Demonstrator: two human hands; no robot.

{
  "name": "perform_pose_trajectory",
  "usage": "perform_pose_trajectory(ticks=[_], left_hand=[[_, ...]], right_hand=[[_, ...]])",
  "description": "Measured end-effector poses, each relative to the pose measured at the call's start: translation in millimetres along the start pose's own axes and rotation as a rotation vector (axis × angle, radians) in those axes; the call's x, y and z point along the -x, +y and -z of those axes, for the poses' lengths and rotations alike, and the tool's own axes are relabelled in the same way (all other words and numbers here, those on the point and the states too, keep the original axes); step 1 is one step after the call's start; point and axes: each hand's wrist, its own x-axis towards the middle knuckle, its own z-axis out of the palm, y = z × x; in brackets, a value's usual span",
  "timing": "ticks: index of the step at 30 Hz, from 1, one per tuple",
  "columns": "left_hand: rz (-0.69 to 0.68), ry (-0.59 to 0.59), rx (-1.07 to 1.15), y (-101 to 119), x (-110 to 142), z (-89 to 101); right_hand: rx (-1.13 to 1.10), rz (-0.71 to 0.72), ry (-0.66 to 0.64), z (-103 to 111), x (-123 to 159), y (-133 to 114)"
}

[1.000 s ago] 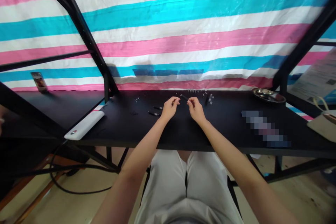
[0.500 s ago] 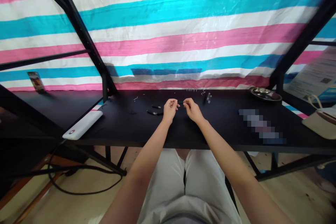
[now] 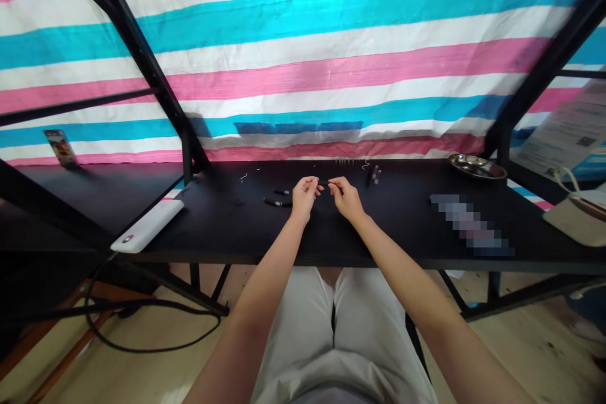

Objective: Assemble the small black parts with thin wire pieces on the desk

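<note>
My left hand (image 3: 303, 197) and my right hand (image 3: 346, 196) are close together above the black table (image 3: 227, 227). A thin, dark, pen-like piece (image 3: 324, 184) spans the small gap between them, its ends pinched in the fingertips of both hands. Just left of my left hand lie a dark pen-like part (image 3: 276, 203) with a clear section and a shorter one (image 3: 281, 192). Beyond my right hand are small clear tubes (image 3: 375, 174) and a row of tiny pale pieces (image 3: 344, 161), too small to name.
A shiny metal dish (image 3: 477, 166) sits at the back right, with a blurred-out flat item (image 3: 471, 226) in front of it. At the left edge lies a white power strip-like box (image 3: 148, 226) with a black cable (image 3: 151, 351). A beige bag (image 3: 577, 218) stands far right.
The view has shifted very slightly. Both hands keep their pinch on the dark piece, with only a tiny movement of the fingers.
</note>
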Motion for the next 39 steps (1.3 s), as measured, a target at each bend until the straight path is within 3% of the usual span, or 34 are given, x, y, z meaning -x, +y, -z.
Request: perform_pose_trajectory(ticks=[9, 16, 23, 27, 31, 35, 39], left_hand=[[0.014, 0.009, 0.023, 1.4, -1.3, 1.5], [0.025, 0.118, -0.008, 3.0, -2.2, 5.9], [-0.135, 0.155, -0.313, -1.7, 0.7, 8.0], [-0.204, 0.197, -0.486, -3.5, 1.3, 9.8], [-0.187, 0.083, -0.482, -2.4, 3.6, 6.2], [-0.146, -0.144, -0.38, -1.8, 7.6, 2.0], [-0.085, -0.168, -0.331, -3.9, 8.8, 1.6]], right_hand=[[0.052, 0.067, 0.027, 2.5, 0.8, -3.0], [0.043, -0.033, -0.043, 5.1, -0.8, 5.5], [0.315, -0.026, -0.224, 11.3, -0.9, 11.3], [0.468, -0.143, -0.175, 14.8, -1.0, 13.0], [0.286, -0.02, -0.124, 12.6, -2.7, 12.8], [0.145, 0.064, -0.261, 6.5, -0.9, 11.8], [0.13, 0.026, -0.324, 2.1, 2.3, 10.4]])
